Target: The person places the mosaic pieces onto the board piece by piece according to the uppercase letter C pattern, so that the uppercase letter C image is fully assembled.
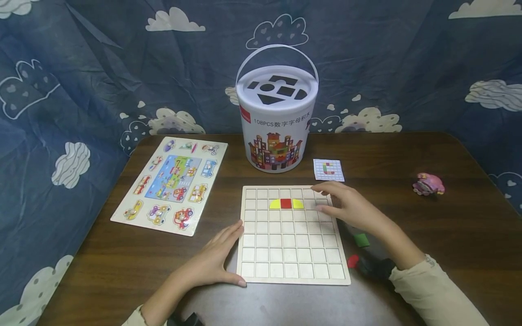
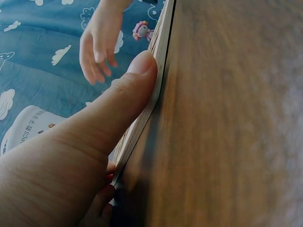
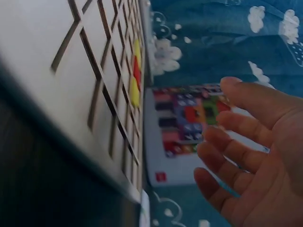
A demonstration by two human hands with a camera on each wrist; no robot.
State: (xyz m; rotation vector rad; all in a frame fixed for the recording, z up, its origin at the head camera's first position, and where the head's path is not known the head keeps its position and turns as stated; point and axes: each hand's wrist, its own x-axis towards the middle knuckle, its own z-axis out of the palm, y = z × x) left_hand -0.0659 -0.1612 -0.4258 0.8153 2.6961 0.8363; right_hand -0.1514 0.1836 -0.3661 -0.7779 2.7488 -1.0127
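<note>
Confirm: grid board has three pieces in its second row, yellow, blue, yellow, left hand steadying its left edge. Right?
Not quite. The middle piece on the grid board is red, not blue; the head view shows it between the two yellow pieces. The left hand does steady the left edge.

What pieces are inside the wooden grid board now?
The grid board holds a red square between two yellow pieces. The right hand covers some upper-right cells.
</note>
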